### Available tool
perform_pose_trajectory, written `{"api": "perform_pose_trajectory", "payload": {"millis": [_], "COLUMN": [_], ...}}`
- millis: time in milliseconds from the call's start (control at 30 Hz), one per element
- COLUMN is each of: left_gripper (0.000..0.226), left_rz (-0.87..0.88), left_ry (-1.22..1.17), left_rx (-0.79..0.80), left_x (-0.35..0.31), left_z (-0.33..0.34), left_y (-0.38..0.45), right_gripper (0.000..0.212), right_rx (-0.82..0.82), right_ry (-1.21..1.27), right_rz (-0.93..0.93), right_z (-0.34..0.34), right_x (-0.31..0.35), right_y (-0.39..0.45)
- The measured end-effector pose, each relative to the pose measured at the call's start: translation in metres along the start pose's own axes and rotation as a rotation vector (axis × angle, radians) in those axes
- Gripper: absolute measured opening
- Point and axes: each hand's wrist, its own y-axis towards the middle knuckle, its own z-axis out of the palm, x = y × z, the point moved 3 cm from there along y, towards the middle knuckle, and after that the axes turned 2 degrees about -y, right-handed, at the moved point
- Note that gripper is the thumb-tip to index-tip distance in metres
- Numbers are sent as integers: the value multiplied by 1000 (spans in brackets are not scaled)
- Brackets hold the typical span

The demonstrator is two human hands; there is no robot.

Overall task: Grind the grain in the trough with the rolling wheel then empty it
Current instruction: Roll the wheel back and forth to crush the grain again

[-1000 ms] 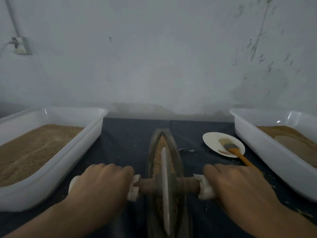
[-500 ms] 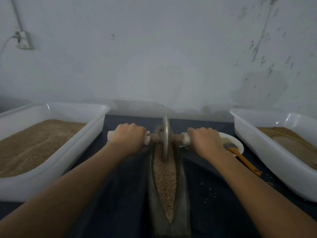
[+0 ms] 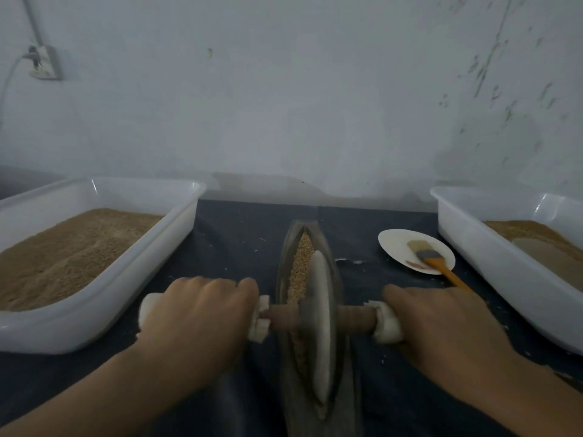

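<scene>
Both hands clamped on the axle, wheel near in trough
If left hand (image 3: 202, 313) or right hand (image 3: 441, 320) tilts the grey stone rolling wheel (image 3: 318, 329), tan grain (image 3: 301, 269) spills over the dark boat-shaped trough (image 3: 328, 244)

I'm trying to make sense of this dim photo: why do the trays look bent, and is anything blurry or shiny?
Head view: the light is dim and bluish. The wide lens bows the left white plastic tray and the right white plastic tray outward. The left hand, the right hand and the grey stone rolling wheel look softly smeared. Small glare streaks sit on both trays' far rims.
</scene>
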Motion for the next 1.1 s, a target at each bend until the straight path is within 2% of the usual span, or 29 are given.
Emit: {"api": "perform_pose_trajectory", "payload": {"millis": [67, 167, 233, 367, 467, 600, 700, 767, 867, 967, 1100], "left_gripper": [39, 29, 21, 14, 20, 42, 55, 63, 50, 36, 29], "left_rz": [-19, -11, 11, 28, 20, 13, 78, 101, 65, -30, -58], "left_ry": [-20, 8, 54, 74, 32, -4, 43, 34, 48, 25, -11], "left_rx": [12, -132, -210, -243, -254, -201, -261, -278, -239, -198, -285], "left_x": [2, 10, 15, 21, 17, 7, 1, 0, 2, 6, 17], "left_z": [13, 28, 32, 34, 34, 27, 14, 4, 15, 33, 52], "left_y": [26, 77, 110, 145, 130, 68, 17, 0, 10, 46, 111], "right_gripper": [48, 28, 26, 22, 21, 26, 52, 55, 50, 32, 24], "right_rx": [1, 60, 39, 39, 39, 86, -117, -149, -79, 80, -12], "right_ry": [-33, -64, -60, -62, -24, -14, -27, -39, -4, -96, -135], "right_rz": [22, 142, 203, 244, 219, 92, 31, 26, 29, 95, 152], "right_z": [17, 49, 62, 77, 65, 31, -5, -14, 0, 27, 54], "right_x": [-4, -19, -31, -42, -35, -12, 3, 6, 2, -6, -27], "right_y": [18, 61, 90, 117, 104, 44, -2, -14, 1, 38, 96]}}
